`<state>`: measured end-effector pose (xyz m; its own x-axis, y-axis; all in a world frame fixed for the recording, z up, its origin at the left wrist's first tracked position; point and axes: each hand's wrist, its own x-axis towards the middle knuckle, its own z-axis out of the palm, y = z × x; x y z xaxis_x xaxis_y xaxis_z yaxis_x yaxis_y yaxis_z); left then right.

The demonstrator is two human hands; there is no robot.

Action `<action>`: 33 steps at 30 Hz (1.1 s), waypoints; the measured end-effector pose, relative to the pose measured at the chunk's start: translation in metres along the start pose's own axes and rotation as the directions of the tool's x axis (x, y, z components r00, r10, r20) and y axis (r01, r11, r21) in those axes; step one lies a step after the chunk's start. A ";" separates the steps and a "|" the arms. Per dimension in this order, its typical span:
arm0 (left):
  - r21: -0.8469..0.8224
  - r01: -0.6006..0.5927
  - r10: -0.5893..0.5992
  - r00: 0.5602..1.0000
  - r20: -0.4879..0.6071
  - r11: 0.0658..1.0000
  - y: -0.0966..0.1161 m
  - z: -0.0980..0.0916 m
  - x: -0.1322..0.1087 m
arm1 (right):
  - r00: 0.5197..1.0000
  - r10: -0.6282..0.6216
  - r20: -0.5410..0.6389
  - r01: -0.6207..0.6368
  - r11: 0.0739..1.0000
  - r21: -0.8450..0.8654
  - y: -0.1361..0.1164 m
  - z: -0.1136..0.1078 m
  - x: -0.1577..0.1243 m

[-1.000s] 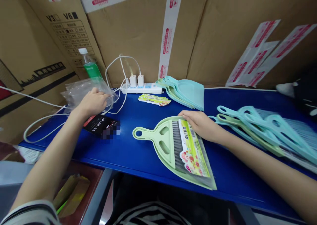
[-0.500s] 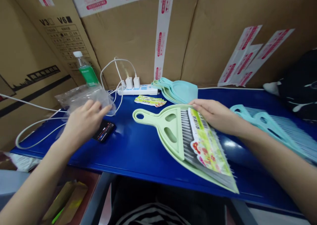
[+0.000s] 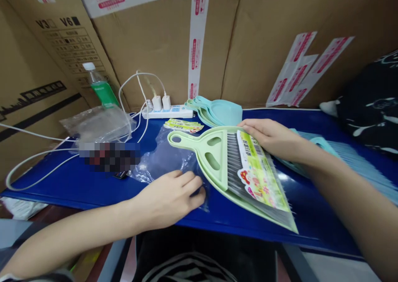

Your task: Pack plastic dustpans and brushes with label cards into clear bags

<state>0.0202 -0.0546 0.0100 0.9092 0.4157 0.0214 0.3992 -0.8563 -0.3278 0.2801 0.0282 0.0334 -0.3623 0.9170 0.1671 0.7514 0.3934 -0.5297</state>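
A pale green dustpan (image 3: 214, 160) with a grey-bristled brush and a bright printed label card (image 3: 259, 172) lies tilted over the blue table (image 3: 77, 182). My right hand (image 3: 273, 139) grips its far top edge, fingers curled over the card. My left hand (image 3: 169, 197) rests near the table's front edge, fingers pinched on a clear plastic bag (image 3: 161, 157) that spreads out under the dustpan's handle.
A stack of clear bags (image 3: 99, 124), a green bottle (image 3: 99, 87), a white power strip (image 3: 168, 112) with cables, loose label cards (image 3: 183, 125) and stacked blue dustpans (image 3: 217, 112) sit at the back. Blue brushes (image 3: 348, 157) lie right. Cardboard boxes wall the rear.
My left hand has left the bag stack and pulled one clear bag toward the front, beside the dustpan handle. My right hand has lifted and tilted the dustpan set.
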 end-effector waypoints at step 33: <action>-0.098 0.449 -0.458 0.884 -0.094 0.888 -0.037 0.008 -0.001 | 0.930 0.334 0.152 -0.289 0.922 -0.258 -0.015 -0.011 -0.003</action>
<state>0.0037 -0.0211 0.0140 0.6324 0.7304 0.2582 0.7745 -0.6038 -0.1886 0.2756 0.0205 0.0500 -0.1704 0.9742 -0.1480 0.9396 0.1153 -0.3224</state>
